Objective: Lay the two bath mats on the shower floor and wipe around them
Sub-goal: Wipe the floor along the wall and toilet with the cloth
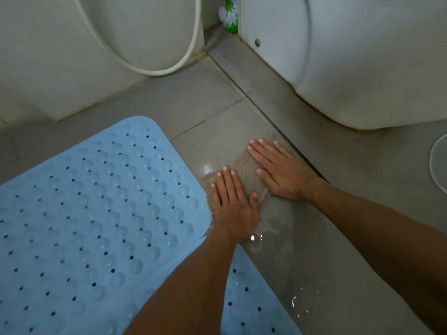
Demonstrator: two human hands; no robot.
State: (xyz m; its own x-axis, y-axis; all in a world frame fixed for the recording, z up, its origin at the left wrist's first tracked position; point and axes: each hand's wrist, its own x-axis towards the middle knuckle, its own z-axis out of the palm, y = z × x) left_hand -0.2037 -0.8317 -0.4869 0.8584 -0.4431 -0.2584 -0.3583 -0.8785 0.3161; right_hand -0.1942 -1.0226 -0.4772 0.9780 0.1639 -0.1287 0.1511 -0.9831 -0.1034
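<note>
a blue mat lay flat on the grey tile floor, filling the lower left of the view, its surface covered with bumps and small holes. whether a second mat lay under or beside it could not be told. just right of the mat's edge a brown cloth lay spread on the tiles. the left hand pressed flat on the cloth's near part, fingers straight and spread, gripping nothing. the right hand pressed flat on the cloth's far part, fingers likewise extended, palm down. the left forearm crossed over the mat's right edge. water shone on the tiles near the left wrist and further toward the camera. a white hose looped against the wall behind. a toilet base stood at upper right, and a green-and-white brush sat in the corner.
</note>
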